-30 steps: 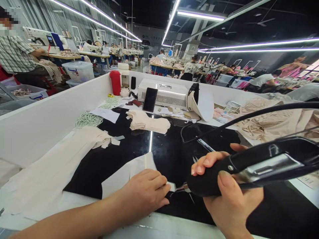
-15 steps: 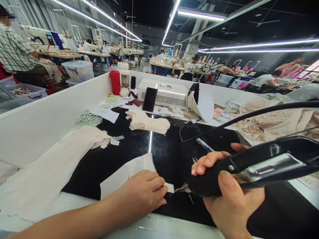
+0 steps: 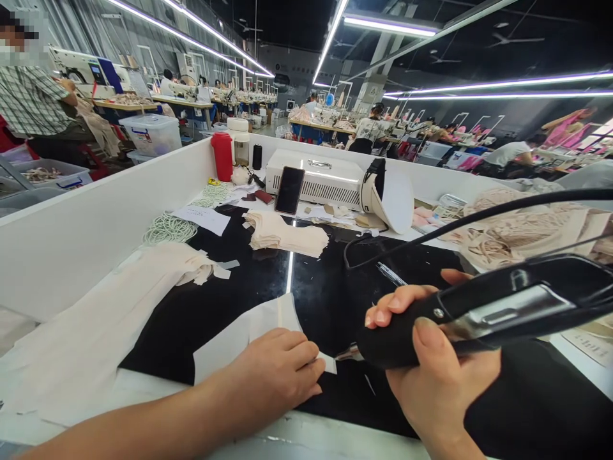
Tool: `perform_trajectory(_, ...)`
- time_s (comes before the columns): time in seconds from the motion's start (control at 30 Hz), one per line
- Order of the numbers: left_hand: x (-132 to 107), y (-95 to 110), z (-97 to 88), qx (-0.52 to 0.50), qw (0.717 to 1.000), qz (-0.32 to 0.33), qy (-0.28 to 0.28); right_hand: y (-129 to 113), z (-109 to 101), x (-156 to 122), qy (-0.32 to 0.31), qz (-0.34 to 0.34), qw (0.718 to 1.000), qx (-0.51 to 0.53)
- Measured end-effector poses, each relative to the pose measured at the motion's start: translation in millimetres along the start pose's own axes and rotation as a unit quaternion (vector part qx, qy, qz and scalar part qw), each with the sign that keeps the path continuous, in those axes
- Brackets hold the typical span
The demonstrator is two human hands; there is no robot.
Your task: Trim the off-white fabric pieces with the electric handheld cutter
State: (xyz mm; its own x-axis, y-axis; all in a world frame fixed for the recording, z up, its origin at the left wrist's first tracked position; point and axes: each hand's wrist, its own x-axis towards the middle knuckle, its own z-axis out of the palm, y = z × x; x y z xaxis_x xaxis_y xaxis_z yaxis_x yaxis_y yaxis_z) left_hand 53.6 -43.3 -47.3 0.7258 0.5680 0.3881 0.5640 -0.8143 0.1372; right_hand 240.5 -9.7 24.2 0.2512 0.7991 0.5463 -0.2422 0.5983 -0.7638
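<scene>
The fingers (image 3: 301, 350) of the left hand (image 3: 278, 374) are bent and pressed close together, their tips bearing down on the near right end of a white piece (image 3: 249, 335) that lies flat on the black bench (image 3: 316, 287). The thumb is tucked low against the edge. Whether it nips the piece or only rests there is hard to tell from this angle. A short tab of the white piece sticks out just past the fingertips, towards the right.

The right hand (image 3: 433, 377) is wrapped round the padded grip of a black tool (image 3: 483, 310), with the thumb on the near side and the fingers (image 3: 385, 310) curled over the far side. The tool's small metal tip sits low over the bench, just beside the tab and the left fingertips. A black cord (image 3: 431, 235) runs from the tool up and off to the right, with a loop lying on the bench.

Left of the white piece a large cream cloth (image 3: 90, 332) spreads over the bench edge. Further back lies a stack of beige pieces (image 3: 282, 236), with a coil of pale loops (image 3: 167, 228) beside the white partition (image 3: 96, 217). At the far end stand a phone (image 3: 288, 190) leaning on a white machine (image 3: 318, 179) and a red bottle (image 3: 222, 156). A heap of beige fabric (image 3: 517, 230) lies to the right. Beyond the partition a person in a checked shirt (image 3: 29, 102) sits at another station.
</scene>
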Motion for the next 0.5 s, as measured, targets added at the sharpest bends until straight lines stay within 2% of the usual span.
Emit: perform_trajectory(0.5, 0.3, -2.6, 1.6, -0.004, 1.000, -0.002, -0.002, -3.3, 1.6, 0.7, 0.008, 0.014, 1.000, -0.002)
